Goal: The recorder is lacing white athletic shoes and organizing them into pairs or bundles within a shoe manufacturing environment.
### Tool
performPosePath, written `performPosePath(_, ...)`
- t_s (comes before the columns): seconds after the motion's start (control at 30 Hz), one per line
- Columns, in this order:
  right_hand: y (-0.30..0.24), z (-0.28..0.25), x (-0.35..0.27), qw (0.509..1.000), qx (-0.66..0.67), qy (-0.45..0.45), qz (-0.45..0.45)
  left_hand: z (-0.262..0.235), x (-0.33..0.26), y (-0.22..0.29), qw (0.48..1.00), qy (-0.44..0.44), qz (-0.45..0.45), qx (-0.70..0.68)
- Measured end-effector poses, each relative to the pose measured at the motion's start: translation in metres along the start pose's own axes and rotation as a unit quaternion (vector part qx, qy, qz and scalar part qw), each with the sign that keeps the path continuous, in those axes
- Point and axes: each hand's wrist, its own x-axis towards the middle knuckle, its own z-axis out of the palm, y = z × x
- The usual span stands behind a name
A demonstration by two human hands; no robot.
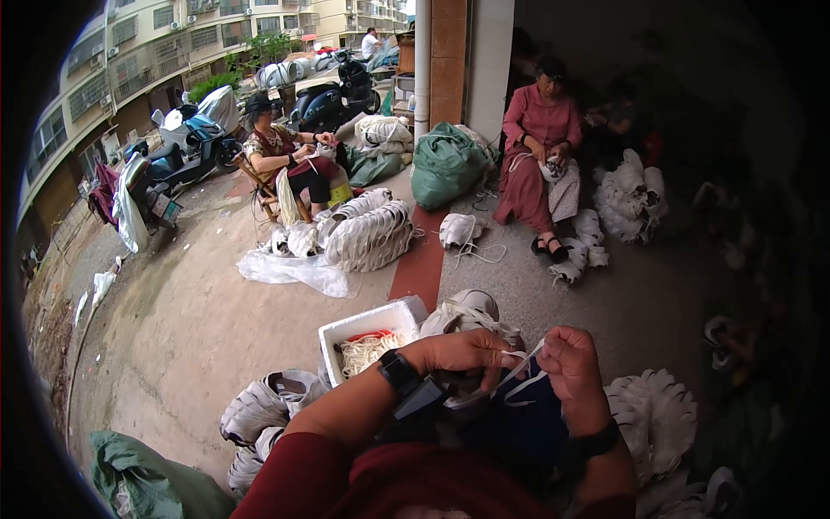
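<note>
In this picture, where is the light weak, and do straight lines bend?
Head view: daylight is even on the street at left; the right side falls into deep shade, where piles blur into dark. The pillar and buildings curve toward the rim, with a black fisheye border. The left hand and right hand on the white cord are lit and fairly sharp.

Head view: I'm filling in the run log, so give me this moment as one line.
left hand: pinching white lace | right hand: gripping same lace | dark shoe piece: on lap | white tub: ahead
</note>
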Motion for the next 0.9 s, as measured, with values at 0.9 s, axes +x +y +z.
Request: performPosePath(0.9, 0.246, -0.292, -0.380, 0.703, -0.496, 0.065, 0.505, 0.000, 0.000, -0.024, 0.982, 0.180, -0.002, -0.050)
